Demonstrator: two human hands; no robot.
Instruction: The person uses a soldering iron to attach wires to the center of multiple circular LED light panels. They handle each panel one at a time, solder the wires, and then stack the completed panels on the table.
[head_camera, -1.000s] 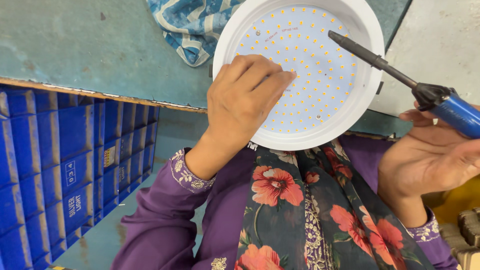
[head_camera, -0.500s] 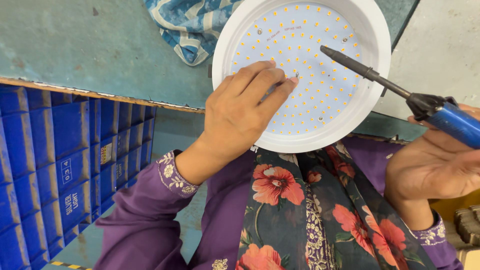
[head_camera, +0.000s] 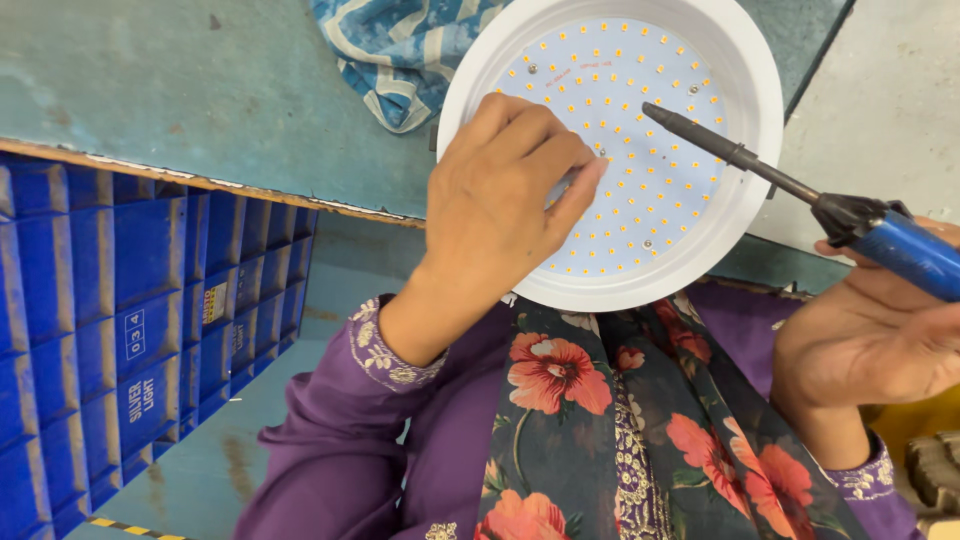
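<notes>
A round white light fixture (head_camera: 760, 130) with a disc of many small yellow diodes lies at the near edge of a blue-green table (head_camera: 200, 90). My left hand (head_camera: 500, 200) rests on its left part, fingertips pressed together on the disc, possibly pinching something small that I cannot make out. My right hand (head_camera: 870, 340) holds a soldering iron (head_camera: 800, 185) with a blue handle. Its dark tip hovers over the upper middle of the disc.
A blue and white patterned cloth (head_camera: 400, 50) lies on the table behind the fixture. Stacked blue plastic crates (head_camera: 120, 320) stand on the floor at my left. My lap in floral fabric (head_camera: 600, 430) is below the table edge.
The soldering iron's tip has moved down and left across the disc, from its upper right toward its middle. My left hand has shifted slightly, staying on the disc.
</notes>
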